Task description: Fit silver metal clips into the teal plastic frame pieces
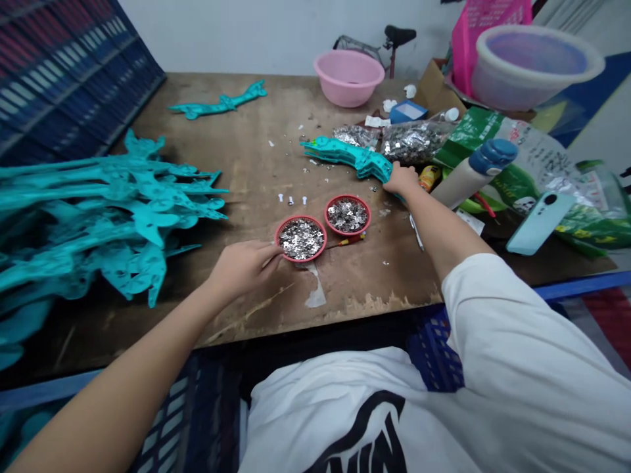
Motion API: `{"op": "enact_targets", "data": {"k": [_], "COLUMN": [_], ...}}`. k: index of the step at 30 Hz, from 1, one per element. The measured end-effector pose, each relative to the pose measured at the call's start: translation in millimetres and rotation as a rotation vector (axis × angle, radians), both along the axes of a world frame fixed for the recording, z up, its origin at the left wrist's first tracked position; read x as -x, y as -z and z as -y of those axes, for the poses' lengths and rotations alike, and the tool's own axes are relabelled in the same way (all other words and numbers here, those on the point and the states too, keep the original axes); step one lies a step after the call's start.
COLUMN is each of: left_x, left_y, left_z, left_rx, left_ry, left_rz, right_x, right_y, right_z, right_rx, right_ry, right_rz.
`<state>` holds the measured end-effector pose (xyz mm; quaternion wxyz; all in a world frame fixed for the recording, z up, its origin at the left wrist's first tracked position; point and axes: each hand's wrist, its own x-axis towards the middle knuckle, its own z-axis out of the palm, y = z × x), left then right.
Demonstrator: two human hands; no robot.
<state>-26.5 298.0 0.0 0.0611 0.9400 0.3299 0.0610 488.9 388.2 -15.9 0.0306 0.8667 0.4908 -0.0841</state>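
Right arm stretched forward, hand (pixel 403 180) over teal parts' end (pixel 367 162)

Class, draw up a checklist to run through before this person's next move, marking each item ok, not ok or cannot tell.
1. Right hand gripping the stacked turquoise plastic parts: ok.
2. Left hand at the nearer red round basket: ok.
3. Small silver metal pieces in that basket: ok.
4. Piece between the left fingers: cannot tell.
5. Brown wooden tabletop free of loose bits: not ok.
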Motion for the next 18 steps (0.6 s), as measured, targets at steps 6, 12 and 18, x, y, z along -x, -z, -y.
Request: {"op": "enact_targets", "data": {"k": [6, 12, 18], "left_x": [-9, -11, 16], "left_y": [1.4, -4.9, -18.5], "left_z": [-2, -2, -32], "left_rx": [0.009, 0.002, -0.186], "left_ry": [-0.034, -0.111, -0.547], "left_rz": [-0.061, -0.046, 0.028], "right_x": [25, 92, 146], "right_y": [-24.8, -46.2, -56.1], "right_z": [14, 133, 292], "right_rx": [-0.096, -0.337, 0.572], "right_ry": [-0.068, -0.661, -1.156], "right_rz": [0.103, -0.305, -0.908]}}
